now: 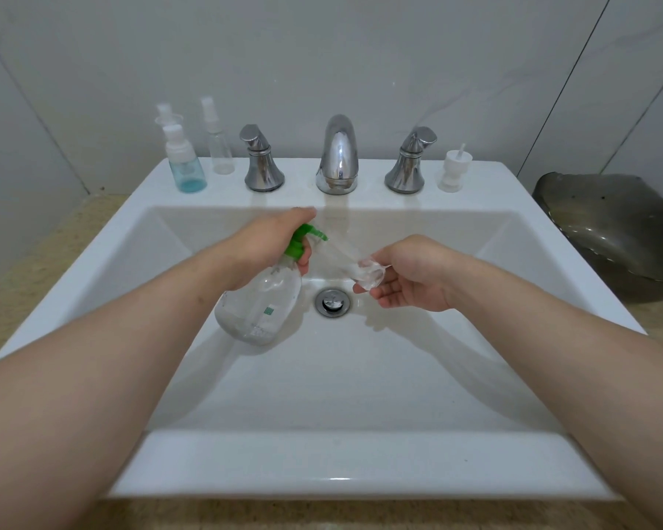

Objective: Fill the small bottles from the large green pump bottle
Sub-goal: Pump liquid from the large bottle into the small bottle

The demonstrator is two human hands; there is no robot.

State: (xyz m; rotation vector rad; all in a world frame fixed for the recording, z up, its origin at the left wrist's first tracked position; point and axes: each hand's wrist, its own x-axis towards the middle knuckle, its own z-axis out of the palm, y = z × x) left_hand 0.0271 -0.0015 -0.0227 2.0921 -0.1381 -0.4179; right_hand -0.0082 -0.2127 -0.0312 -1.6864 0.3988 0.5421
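Both hands are over the white rectangular ceramic sink basin, just behind its round chrome drain, and the basin floor stretches open from the drain toward the near rim. Left of the drain, the left hand curls its fingers round the neck of the large clear plastic bottle with a green pump head. This bottle hangs tilted, its long axis running from the base, near and left of the drain, up to the pump, whose nozzle points right and away. Just right of the drain, the right hand pinches the small clear plastic bottle between thumb and upper fingers, the lower fingers loosely spread. Blur softens its outline, but it lies slanted with one end toward the green nozzle; whether they touch cannot be told. Far behind the drain, on the back ledge, stand a blue-tinted small spray bottle, a clear cone-shaped spray bottle and a white plastic pump cap, well apart from the hands.
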